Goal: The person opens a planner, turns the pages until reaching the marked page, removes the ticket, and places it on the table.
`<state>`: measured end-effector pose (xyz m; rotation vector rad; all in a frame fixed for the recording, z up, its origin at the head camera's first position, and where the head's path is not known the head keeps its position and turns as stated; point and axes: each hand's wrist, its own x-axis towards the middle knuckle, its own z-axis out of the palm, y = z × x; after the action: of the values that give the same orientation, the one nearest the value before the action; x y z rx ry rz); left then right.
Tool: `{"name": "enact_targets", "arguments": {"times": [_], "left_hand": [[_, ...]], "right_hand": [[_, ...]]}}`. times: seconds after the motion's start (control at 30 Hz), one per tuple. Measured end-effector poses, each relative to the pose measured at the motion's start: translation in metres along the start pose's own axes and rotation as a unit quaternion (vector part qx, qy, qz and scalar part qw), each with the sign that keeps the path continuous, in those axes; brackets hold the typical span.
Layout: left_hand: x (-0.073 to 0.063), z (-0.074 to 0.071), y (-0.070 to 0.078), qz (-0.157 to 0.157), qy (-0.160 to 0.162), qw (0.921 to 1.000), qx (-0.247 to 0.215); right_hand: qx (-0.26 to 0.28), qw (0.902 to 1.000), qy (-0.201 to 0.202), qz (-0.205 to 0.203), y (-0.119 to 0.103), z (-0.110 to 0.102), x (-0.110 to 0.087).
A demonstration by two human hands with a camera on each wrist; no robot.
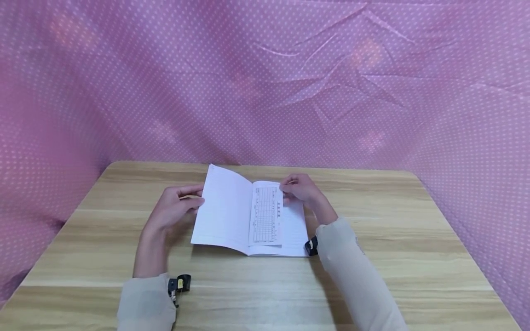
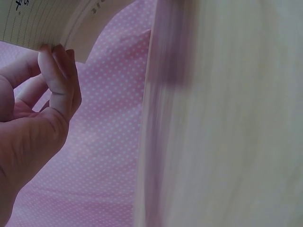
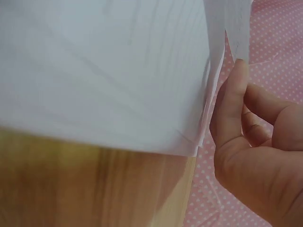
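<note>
A notebook [image 1: 223, 209] with white pages lies open in the middle of the table, its left side raised off the wood. The left hand [image 1: 175, 208] pinches the outer edge of that raised side between thumb and fingers; in the left wrist view, the hand [image 2: 45, 104] grips a lined page edge [image 2: 28, 28]. Against the right page, near the fold, is a narrow printed form [image 1: 266, 216] with a ruled grid. Its upper right corner is pinched by the right hand [image 1: 301, 188]. In the right wrist view, fingertips [image 3: 240, 66] hold the slip beside the notebook's pages [image 3: 132, 71].
The wood-grain table [image 1: 414, 257] has rounded far corners. Pink dotted cloth [image 1: 265, 92] hangs behind it and along both sides. Each wrist carries a small black camera, one by the left sleeve [image 1: 146, 301], one by the right sleeve [image 1: 352, 262].
</note>
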<state>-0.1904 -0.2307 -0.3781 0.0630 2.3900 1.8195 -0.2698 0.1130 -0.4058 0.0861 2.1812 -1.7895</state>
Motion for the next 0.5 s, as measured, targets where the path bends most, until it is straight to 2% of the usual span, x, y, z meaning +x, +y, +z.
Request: {"name": "enact_targets", "arguments": {"times": [0.17, 0.5], "left_hand": [[-0.003, 0.001, -0.001, 0.002, 0.001, 1.0, 0.004], [0.002, 0.009, 0.009, 0.006, -0.005, 1.0, 0.001]], "right_hand": [[0.045, 0.9989, -0.014, 0.002, 0.002, -0.002, -0.002], [0.057, 0.9979, -0.016, -0.027, -0.003, -0.01, -0.009]]}}
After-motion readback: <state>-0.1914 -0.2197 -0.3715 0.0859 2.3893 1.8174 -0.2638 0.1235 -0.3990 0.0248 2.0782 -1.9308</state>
